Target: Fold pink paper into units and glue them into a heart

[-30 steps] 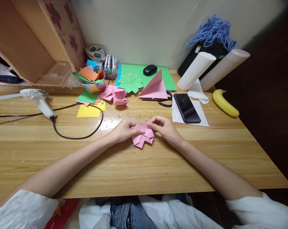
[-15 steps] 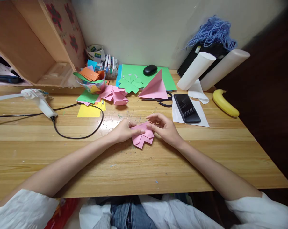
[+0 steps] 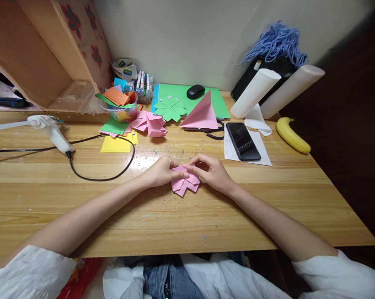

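A folded piece of pink paper with a notched, zigzag lower edge is between my hands over the middle of the table. My left hand grips its left side, the thumb lying across the top. At the paper's upper right edge, my right hand pinches with thumb and forefinger. Farther back lie a crumpled-looking pink folded shape, a green paper flower and a standing pink folded triangle on scissors.
A glue gun and its looped cable lie at the left. Behind are a cup of paper scraps, markers and a mouse. To the right are a phone, white rolls and a banana.
My right hand has moved slightly down and left, its fingers closing on the paper's upper edge. The pink paper has shifted a little downward; my left hand has hardly moved.
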Motion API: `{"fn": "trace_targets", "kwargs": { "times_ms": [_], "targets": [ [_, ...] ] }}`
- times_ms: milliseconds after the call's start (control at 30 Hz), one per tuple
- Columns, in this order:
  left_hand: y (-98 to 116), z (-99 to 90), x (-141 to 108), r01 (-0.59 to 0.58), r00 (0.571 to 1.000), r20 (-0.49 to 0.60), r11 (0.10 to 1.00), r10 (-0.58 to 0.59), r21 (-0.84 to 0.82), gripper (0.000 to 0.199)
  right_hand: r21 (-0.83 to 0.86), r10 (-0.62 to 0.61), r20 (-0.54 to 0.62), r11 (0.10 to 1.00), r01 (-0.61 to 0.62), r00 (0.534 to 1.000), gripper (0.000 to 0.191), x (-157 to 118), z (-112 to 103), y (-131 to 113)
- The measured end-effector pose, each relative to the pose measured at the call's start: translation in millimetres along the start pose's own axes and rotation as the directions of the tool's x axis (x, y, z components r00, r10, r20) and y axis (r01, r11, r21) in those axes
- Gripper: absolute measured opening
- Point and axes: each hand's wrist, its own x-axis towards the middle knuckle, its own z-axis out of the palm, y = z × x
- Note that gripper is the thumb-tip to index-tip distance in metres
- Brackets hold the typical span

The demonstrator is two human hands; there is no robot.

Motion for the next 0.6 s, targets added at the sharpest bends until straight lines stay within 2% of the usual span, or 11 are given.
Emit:
{"fn": "trace_targets", "kwargs": {
  "times_ms": [267, 433, 500, 600],
  "targets": [
    [0.4, 2.6, -0.8, -0.006, 1.000, -0.021, 1.000, 0.005, -0.026, 0.032, 0.029, 0.034, -0.071, 0.999, -0.032, 0.997, 0.016, -1.5, 5.9, -0.1],
    [-0.4, 2.8, -1.9, -0.033, 0.999, -0.024, 0.999, 0.032, -0.013, 0.029, 0.156, 0.091, -0.095, 0.985, -0.075, 0.991, 0.019, 0.0, 6.3, 0.7],
    [-0.2, 2.4, -2.0, -0.034, 0.999, -0.019, 0.999, 0.033, -0.028, 0.029, 0.212, 0.133, -0.069, 0.970, -0.116, 0.989, 0.025, 1.5, 4.1, 0.2],
    [0.4, 1.4, -2.1, -0.024, 1.000, -0.007, 0.998, 0.024, -0.056, 0.031, 0.241, 0.190, 0.037, 0.951, -0.194, 0.981, 0.030, 3.8, -1.3, 0.4]
  ]
}}
